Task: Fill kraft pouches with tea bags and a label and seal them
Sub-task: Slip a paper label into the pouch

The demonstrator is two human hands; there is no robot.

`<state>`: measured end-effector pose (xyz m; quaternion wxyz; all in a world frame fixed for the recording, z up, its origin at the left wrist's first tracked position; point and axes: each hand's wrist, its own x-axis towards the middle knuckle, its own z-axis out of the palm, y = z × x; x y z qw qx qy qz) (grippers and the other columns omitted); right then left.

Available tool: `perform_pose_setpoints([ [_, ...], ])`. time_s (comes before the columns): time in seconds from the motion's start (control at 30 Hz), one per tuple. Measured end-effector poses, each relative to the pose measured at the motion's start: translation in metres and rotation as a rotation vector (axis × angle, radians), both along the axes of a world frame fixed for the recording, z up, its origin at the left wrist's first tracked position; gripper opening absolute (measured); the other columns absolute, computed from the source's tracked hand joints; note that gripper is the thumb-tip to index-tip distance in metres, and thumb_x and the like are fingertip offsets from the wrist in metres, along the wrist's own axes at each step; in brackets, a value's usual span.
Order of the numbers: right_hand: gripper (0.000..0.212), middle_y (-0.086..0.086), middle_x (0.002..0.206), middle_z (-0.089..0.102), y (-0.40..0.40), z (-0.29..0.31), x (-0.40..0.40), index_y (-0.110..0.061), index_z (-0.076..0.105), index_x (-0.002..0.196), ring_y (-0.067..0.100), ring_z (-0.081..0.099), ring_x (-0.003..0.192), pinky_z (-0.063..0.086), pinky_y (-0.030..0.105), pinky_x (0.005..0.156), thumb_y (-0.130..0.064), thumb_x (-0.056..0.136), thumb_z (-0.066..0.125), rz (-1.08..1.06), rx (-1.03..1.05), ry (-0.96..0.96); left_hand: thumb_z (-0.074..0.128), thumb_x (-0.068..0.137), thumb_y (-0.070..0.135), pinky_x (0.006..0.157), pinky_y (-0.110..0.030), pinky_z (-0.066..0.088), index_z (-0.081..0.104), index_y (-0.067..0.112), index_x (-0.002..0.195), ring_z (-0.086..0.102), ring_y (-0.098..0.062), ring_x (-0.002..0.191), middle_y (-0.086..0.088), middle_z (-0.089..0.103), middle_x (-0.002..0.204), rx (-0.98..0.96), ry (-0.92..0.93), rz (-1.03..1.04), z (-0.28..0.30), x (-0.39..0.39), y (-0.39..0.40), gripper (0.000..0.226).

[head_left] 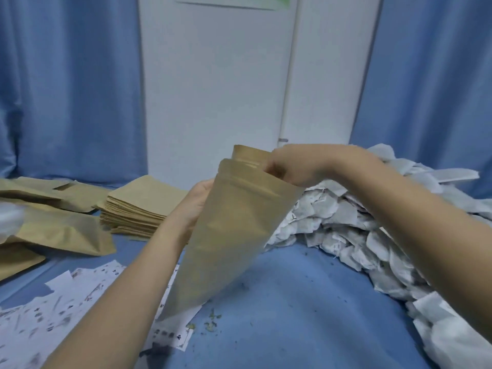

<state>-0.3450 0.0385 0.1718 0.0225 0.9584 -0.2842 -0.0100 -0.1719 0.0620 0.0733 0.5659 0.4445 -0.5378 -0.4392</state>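
Pouch [234, 235] held upright, tilted, above blue-covered bench [292, 315]. Blue curtains [66, 89] either side of white door [218, 89]. On bench: stack [141, 209] of flat pouches at left, labels [66, 302] near front, tea bags [359, 230] heaped at right. Left hand [195, 202] grips pouch's left edge; right hand [290, 166], fingers curled, pinches its open mouth.

Stacked pouches [138, 209] lie far left, labels [66, 296] near left, tea bags [346, 230] heaped right — apparently all on one surface [292, 315].
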Motion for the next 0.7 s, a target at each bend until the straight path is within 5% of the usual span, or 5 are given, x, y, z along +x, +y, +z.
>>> perform_pose_setpoints([
  [0.07,0.035,-0.026,0.066,0.057,-0.004,-0.003,0.003,-0.044,0.050,0.068,-0.009,0.049,0.061,0.036,0.013,0.057,-0.014,0.086,0.055,-0.064,-0.009,0.166,0.031,0.099,-0.005,0.030,-0.009,0.031,0.039,0.012,0.021,0.039,0.001,0.021,0.001,0.038,0.023,0.003,-0.011,0.037,-0.014,0.003,-0.008,0.080],
  [0.2,0.041,-0.039,0.073,0.059,-0.012,0.000,0.001,-0.059,0.052,0.096,-0.021,0.054,0.071,0.039,0.000,0.059,-0.021,0.084,0.059,-0.091,0.088,0.098,0.024,0.103,0.006,0.033,-0.010,0.034,0.045,0.003,0.022,0.041,0.001,0.024,0.000,0.041,0.027,0.005,0.108,-0.115,-0.036,0.001,-0.018,0.084],
  [0.37,0.023,0.003,0.091,0.057,-0.019,-0.003,0.009,-0.042,0.043,0.072,0.033,0.060,0.095,0.050,0.051,0.088,-0.027,0.088,0.052,-0.197,-0.008,0.183,0.001,0.100,0.048,0.084,-0.021,0.051,0.070,0.024,0.113,0.066,-0.009,0.101,0.003,0.072,0.106,-0.133,0.242,-0.651,-0.019,-0.015,-0.021,0.074],
  [0.53,0.016,-0.014,0.077,0.045,-0.023,0.002,0.014,-0.039,0.044,0.077,0.008,0.051,0.067,0.043,0.027,0.053,-0.034,0.090,0.052,-0.255,0.092,0.140,0.054,0.051,0.090,0.096,-0.037,0.045,0.049,0.027,0.132,0.058,-0.015,0.118,0.001,0.060,0.131,-0.181,0.180,-0.307,0.000,0.001,0.002,0.102],
  [0.7,0.016,-0.010,0.073,0.048,-0.025,0.005,0.035,-0.026,0.047,0.078,0.010,0.049,0.067,0.033,0.024,0.054,-0.021,0.093,0.046,-0.186,-0.065,0.062,0.084,0.054,0.054,0.089,-0.017,0.048,0.046,0.038,0.132,0.056,0.003,0.114,0.023,0.060,0.123,-0.353,-0.273,0.102,0.007,0.008,0.021,0.089],
])
